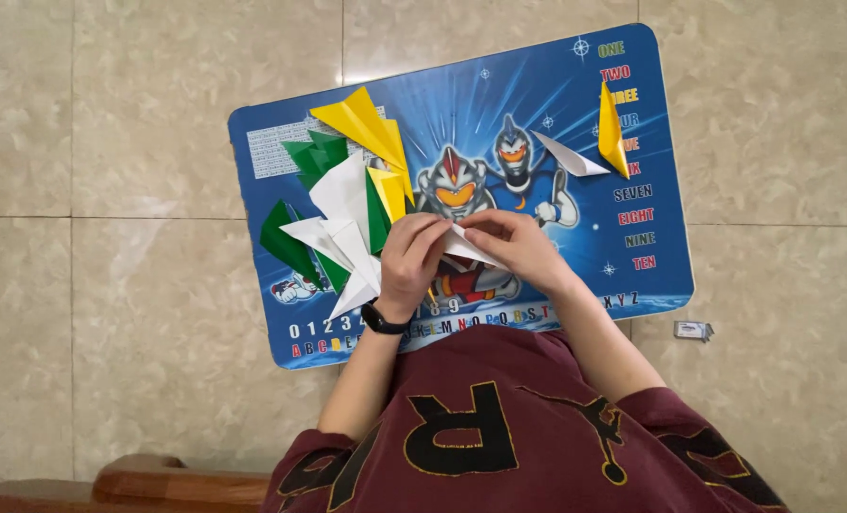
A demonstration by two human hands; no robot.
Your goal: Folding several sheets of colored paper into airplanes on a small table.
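Hands point(461, 249) fold white paper point(469, 249) | folded pile point(348, 195) left | yellow piece point(612, 133) right

A low table point(632, 275) is standing on the tiled floor point(110, 285) in front of the person. A pile of folded paper shapes point(348, 199) is lying on its left part, and two single folded pieces point(590, 147) are lying well apart at its far right. Both hands, the left hand point(412, 261) and the right hand point(518, 247), are meeting over the table's near middle, on a paper sheet point(466, 249). A small packet point(693, 331) is lying on the floor just right of the table.
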